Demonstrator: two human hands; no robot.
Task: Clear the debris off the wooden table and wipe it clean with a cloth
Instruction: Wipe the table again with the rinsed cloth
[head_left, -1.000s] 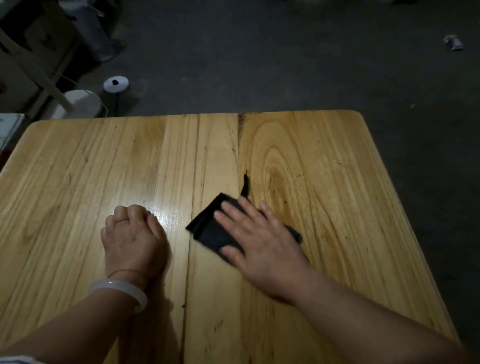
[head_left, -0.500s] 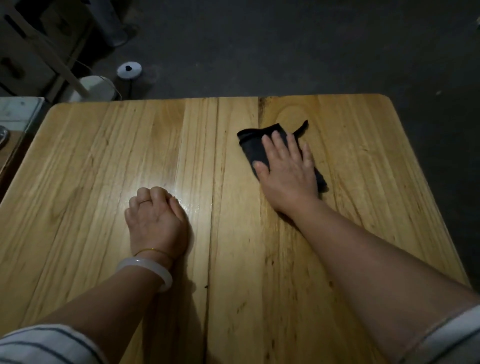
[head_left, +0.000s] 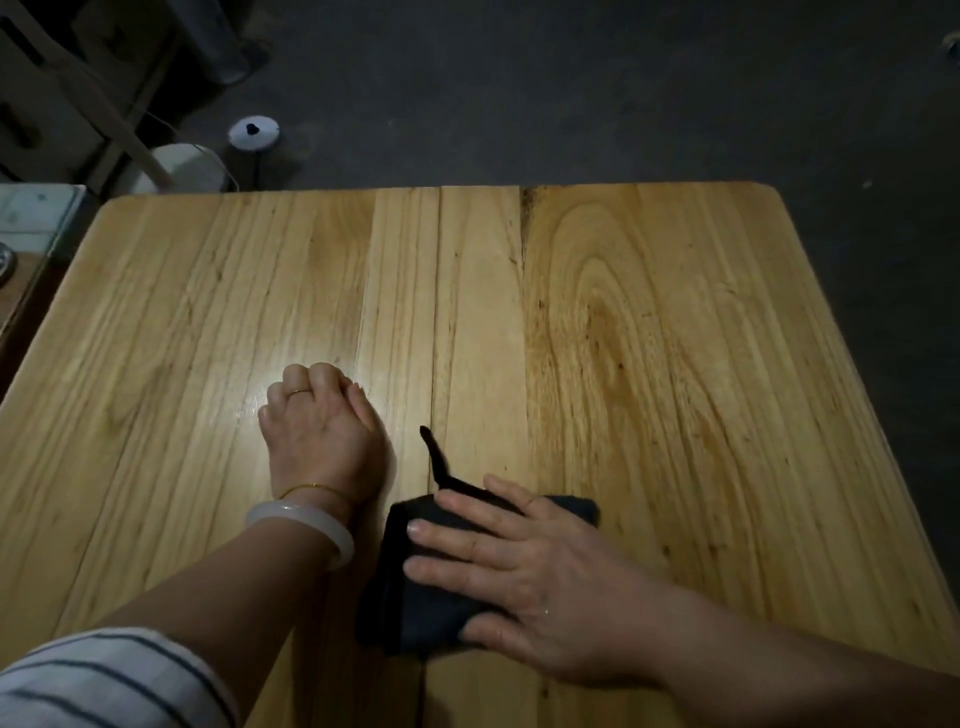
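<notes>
A light wooden table (head_left: 675, 338) fills most of the view. My right hand (head_left: 524, 577) lies flat with straight fingers on a folded black cloth (head_left: 415, 608) near the table's front middle, pressing it onto the wood. A thin strip of the cloth trails toward the far side. My left hand (head_left: 317, 426) rests on the table just left of the cloth, its fingers curled under into a fist with nothing in it. No debris shows on the wood.
Dark floor (head_left: 571, 93) lies beyond the far edge. At the far left stand a white round object (head_left: 254, 132), a pale container (head_left: 182, 169) and wooden furniture legs (head_left: 104, 104). A low side surface (head_left: 31, 234) adjoins the table's left edge.
My right hand has dragged the black cloth from the far right part of the table back toward me, ending near the front middle. My left hand has stayed in place.
</notes>
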